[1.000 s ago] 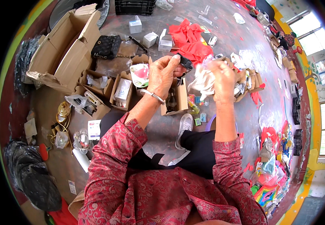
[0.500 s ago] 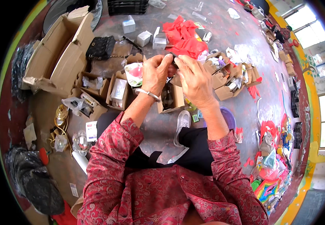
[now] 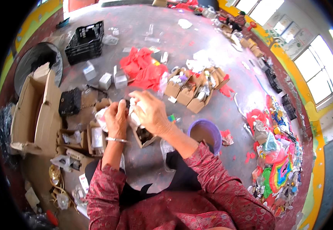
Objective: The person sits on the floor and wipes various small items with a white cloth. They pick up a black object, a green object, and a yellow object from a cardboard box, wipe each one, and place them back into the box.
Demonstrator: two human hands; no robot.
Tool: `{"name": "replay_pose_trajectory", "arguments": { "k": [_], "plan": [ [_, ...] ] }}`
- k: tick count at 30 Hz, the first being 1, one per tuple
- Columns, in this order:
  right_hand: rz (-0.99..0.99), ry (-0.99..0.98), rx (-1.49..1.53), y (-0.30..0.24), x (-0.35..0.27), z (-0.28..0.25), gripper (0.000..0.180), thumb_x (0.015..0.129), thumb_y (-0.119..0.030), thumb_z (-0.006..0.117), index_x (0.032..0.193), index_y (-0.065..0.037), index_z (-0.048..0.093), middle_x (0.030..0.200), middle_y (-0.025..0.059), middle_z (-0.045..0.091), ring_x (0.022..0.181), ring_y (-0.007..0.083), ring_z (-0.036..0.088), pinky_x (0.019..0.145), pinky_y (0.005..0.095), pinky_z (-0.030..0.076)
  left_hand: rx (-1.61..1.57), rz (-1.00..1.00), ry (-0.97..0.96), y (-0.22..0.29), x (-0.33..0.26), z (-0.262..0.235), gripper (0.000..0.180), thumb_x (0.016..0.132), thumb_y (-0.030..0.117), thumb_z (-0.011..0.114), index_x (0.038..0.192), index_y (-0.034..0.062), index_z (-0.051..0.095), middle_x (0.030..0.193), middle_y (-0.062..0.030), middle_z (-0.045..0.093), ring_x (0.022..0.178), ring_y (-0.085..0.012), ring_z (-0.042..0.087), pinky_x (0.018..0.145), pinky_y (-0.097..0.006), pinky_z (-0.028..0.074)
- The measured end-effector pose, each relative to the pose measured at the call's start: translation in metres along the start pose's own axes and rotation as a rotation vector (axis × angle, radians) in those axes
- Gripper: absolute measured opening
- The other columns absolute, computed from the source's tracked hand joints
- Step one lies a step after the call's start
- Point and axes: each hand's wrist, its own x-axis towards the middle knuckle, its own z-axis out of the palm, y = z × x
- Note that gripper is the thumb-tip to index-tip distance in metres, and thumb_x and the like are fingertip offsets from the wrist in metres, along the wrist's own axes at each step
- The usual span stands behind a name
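Note:
My left hand (image 3: 116,119) is closed, its fingers pinched around a small dark thing (image 3: 128,103) too small to name. Close beside it, my right hand (image 3: 153,115) is closed too, with something white and crumpled (image 3: 135,114) showing under its fingers; its kind I cannot make out. Below the hands stands an open cardboard box (image 3: 148,142) with dark things inside. Left of it, another cardboard box (image 3: 102,151) holds a white packet (image 3: 96,137). A white and red bag (image 3: 101,119) is partly hidden behind my left hand.
A purple basin (image 3: 218,140) stands right of my right forearm. Farther off are filled cardboard boxes (image 3: 195,105), red cloth (image 3: 145,73) and a black crate (image 3: 85,44). A large carton (image 3: 51,115) and black quilted bag (image 3: 70,102) lie left; a colourful heap (image 3: 277,153) lies right.
The view has swung to the right, so the basin and the heap show more fully. My hands have come slightly apart, and something white now shows under my right fingers.

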Motion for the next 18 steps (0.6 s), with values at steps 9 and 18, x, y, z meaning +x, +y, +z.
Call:
{"name": "replay_pose_trajectory", "arguments": {
  "k": [9,18],
  "plan": [
    [-0.142,-0.089,-0.303,-0.007,-0.017,0.013,0.029,0.070,-0.010,0.064,0.099,-0.008,0.058,0.097,0.0048,0.053,0.074,0.0230,0.059,0.060,0.0337,0.047,-0.232,-0.104,-0.038,-0.006,-0.002,-0.004,0.029,0.083,0.025,0.058,0.070,-0.0010,0.058,0.062,-0.0015,0.055,0.056,-0.0073,0.048,0.051,-0.021,0.038],
    [-0.117,-0.053,-0.405,0.003,-0.018,0.022,0.015,0.071,-0.005,0.056,0.086,0.000,0.055,0.089,0.0094,0.050,0.075,0.0263,0.056,0.063,0.0347,0.045,-0.118,-0.050,-0.090,-0.009,-0.002,0.000,0.025,0.085,0.023,0.056,0.077,0.0003,0.056,0.068,-0.0013,0.056,0.060,-0.0064,0.050,0.056,-0.020,0.042]
  ]
}}
